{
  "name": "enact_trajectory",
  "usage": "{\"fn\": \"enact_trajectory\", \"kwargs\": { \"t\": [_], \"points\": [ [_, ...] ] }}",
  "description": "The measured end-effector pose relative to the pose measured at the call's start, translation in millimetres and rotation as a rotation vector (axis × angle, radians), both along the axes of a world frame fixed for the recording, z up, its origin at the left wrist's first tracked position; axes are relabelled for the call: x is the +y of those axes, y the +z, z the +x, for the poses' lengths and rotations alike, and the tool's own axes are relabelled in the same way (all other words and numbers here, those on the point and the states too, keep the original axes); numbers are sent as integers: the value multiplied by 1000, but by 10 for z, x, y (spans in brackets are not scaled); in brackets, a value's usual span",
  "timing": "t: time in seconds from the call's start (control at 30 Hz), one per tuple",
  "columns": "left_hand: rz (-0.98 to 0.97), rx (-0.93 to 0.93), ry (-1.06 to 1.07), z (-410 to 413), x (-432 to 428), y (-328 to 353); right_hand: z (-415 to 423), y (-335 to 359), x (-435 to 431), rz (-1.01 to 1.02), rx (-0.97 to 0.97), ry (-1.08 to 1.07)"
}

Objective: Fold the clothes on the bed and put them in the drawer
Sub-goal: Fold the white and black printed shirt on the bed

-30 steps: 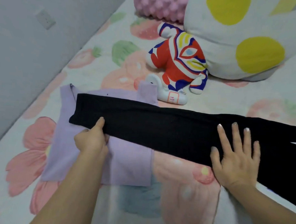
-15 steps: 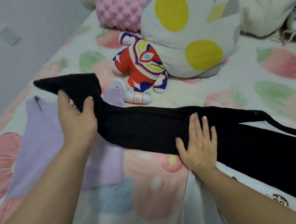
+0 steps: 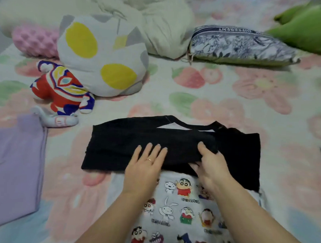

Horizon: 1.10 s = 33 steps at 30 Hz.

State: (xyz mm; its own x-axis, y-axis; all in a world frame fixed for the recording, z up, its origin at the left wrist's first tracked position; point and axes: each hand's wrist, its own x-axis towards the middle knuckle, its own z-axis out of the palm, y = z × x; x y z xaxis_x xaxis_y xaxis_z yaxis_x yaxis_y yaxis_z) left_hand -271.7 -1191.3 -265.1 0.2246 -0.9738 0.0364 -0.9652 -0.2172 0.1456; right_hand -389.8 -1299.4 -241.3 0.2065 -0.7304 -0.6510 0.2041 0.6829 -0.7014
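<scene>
A black garment (image 3: 117, 143) lies folded over itself in the middle of the bed, its near edge overlapping a white cartoon-print garment (image 3: 178, 209). My left hand (image 3: 145, 166) rests flat on the black fabric's near edge, fingers spread. My right hand (image 3: 211, 163) pinches a fold of the black fabric between thumb and fingers. A folded lilac garment (image 3: 14, 167) lies flat at the left.
Beyond the clothes sit a red-and-blue plush toy (image 3: 60, 92), a white cushion with yellow spots (image 3: 102, 55), a pink pillow (image 3: 33, 40), a blue-patterned pouch (image 3: 237, 46), a rumpled white blanket (image 3: 159, 25) and a green cushion (image 3: 306, 26). The floral bedsheet (image 3: 229, 105) covers the bed.
The long black garment's left end was lifted and folded rightward into a shorter stack. My view swung right, so the lilac garment now sits at the left edge. Both hands shifted to the stack's near edge.
</scene>
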Motion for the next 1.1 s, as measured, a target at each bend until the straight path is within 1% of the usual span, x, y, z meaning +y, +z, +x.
{"fn": "enact_trajectory", "kwargs": {
  "t": [0.07, 0.1, 0.13, 0.2, 0.27, 0.33, 0.4, 0.43, 0.5, 0.6, 0.63, 0.7, 0.73, 0.77, 0.83, 0.93, 1.0, 1.03, 1.1],
  "points": [
    [111, -66, 186, 150, 68, -49, -252, 81, -146, -47, -99, -89],
    [127, -95, 263, 247, 82, -65, -400, 142, -251, -70, -150, -135],
    [177, -147, 299, 324, 94, -65, -558, 198, -375, -84, -193, -187],
    [196, -188, 323, 429, 71, -104, -881, 267, -614, -85, -256, -295],
    [196, -171, 340, 462, 31, -120, -1130, 242, -753, -36, -219, -328],
    [277, -201, 329, 484, 21, -169, -1284, 124, -777, 45, -148, -315],
    [317, -162, 341, 507, 36, -196, -1338, -46, -726, 116, -100, -288],
    [318, -143, 362, 512, 43, -188, -1343, -128, -698, 136, -75, -279],
    [243, -118, 366, 506, 43, -162, -1324, -249, -657, 148, -44, -264],
    [98, -98, 224, 461, 14, -183, -1292, -332, -659, 149, -63, -241],
    [66, -92, 235, 477, 0, -178, -1289, -346, -669, 144, -79, -243],
    [45, -5, 416, 578, -10, -144, -1282, -359, -687, 126, -98, -233],
    [55, 40, 532, 646, 8, -141, -1277, -364, -688, 117, -88, -201],
    [61, 62, 594, 699, 37, -145, -1268, -373, -684, 110, -65, -159],
    [72, 22, 557, 742, 89, -159, -1245, -415, -672, 108, -9, -118],
    [29, -105, 228, 703, 134, -206, -1250, -445, -680, 106, 16, -181],
    [-15, -187, 126, 703, 155, -240, -1298, -431, -710, 77, 46, -226],
    [-14, -183, 127, 702, 163, -243, -1326, -428, -721, 60, 67, -234],
    [59, -109, 221, 706, 187, -252, -1364, -448, -721, 43, 108, -223]
  ]
}}
